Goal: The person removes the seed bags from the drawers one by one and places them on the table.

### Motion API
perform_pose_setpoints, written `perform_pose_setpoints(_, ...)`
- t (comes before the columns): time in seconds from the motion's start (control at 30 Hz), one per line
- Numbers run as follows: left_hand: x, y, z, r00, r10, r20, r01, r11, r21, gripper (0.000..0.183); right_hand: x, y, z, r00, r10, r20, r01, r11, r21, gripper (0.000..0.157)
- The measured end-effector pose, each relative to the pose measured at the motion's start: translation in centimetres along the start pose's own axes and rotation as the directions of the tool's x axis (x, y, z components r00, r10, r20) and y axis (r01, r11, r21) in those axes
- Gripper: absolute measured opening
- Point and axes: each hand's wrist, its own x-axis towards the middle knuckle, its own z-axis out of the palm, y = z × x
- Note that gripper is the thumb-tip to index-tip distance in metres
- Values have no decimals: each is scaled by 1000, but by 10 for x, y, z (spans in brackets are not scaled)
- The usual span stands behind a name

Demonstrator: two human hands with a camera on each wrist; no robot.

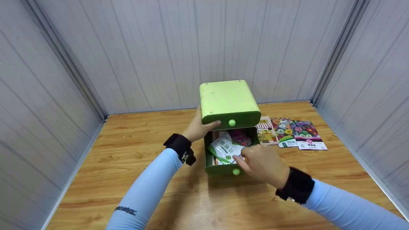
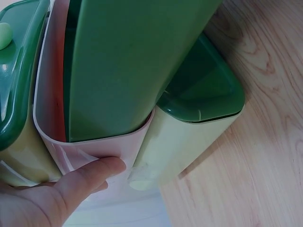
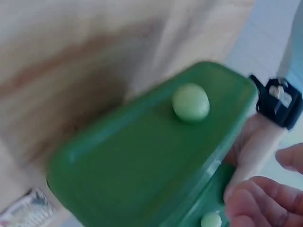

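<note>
A small drawer cabinet (image 1: 228, 97) with a yellow-green top and dark green drawer fronts stands on the wooden floor. My left hand (image 1: 198, 127) grips its front left corner, thumb over the edge; in the left wrist view the thumb lies against a pink tier (image 2: 102, 146). The drawer (image 1: 207, 169) below the top one is pulled out. Inside it lie a white-and-green printed packet (image 1: 225, 147) and a dark pink packet (image 1: 242, 138). Above its right front edge hovers my right hand (image 1: 263, 163), its thumb near the packet; the right wrist view shows loosely bent fingers (image 3: 272, 208) with nothing visible between them.
Several flower-picture packets (image 1: 308, 134) lie on the wooden surface (image 1: 140, 137) right of the cabinet. Pale panel walls (image 1: 159, 57) enclose the back and both sides. Round light green knobs (image 1: 236, 172) stick out from the drawer fronts.
</note>
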Motion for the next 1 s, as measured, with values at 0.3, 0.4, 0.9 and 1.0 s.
perform_pose_setpoints(0.3,1,0,0,1000,-4,-5,4,1000,18,102,33,26,-14,978,-37,208,30,999,35,23)
perform_pose_setpoints(0.4,1,1,0,1000,-8,-6,8,1000,16,102,44,35,-13,944,-56,325,44,998,45,28)
perform_pose_setpoints(0.9,-1,1,1,1000,17,6,-17,1000,1,102,57,67,29,822,-198,533,208,977,42,52)
perform_pose_setpoints(1.0,-1,2,1,1000,19,9,-19,1000,6,102,56,70,35,822,-221,525,250,968,17,58)
